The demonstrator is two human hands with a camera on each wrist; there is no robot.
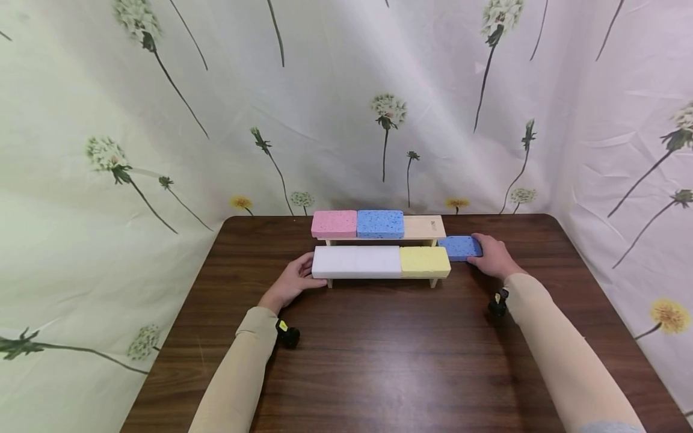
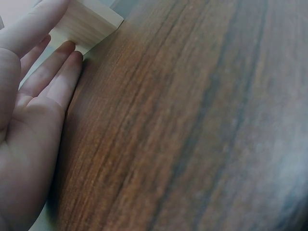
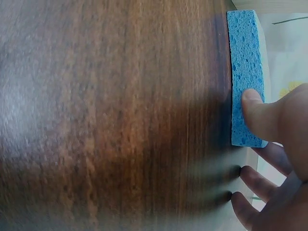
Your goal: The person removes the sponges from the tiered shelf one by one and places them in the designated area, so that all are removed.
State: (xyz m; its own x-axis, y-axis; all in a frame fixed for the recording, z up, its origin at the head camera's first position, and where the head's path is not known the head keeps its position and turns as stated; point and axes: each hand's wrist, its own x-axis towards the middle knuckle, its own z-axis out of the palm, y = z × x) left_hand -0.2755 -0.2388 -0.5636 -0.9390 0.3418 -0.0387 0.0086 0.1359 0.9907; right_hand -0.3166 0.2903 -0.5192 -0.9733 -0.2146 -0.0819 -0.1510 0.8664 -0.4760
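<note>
My right hand (image 1: 494,255) pinches a blue sponge (image 1: 459,248) at its right end, low on the table beside the wooden stands. In the right wrist view the thumb lies on the front face of the sponge (image 3: 245,53), and the other fingers spread below and behind it. My left hand (image 1: 292,281) rests at the left end of the front wooden stand (image 1: 434,282), thumb by its front leg. The left wrist view shows fairly straight fingers touching the pale wood (image 2: 89,24). White sponge blocks (image 1: 356,262) and a yellow sponge (image 1: 425,262) sit on this stand.
Behind it is a back wooden stand (image 1: 425,227) bearing a pink sponge (image 1: 334,224) and another blue sponge (image 1: 381,224); bare wood shows at its right end. A flower-printed curtain (image 1: 335,108) hangs along the back edge of the brown table (image 1: 368,349).
</note>
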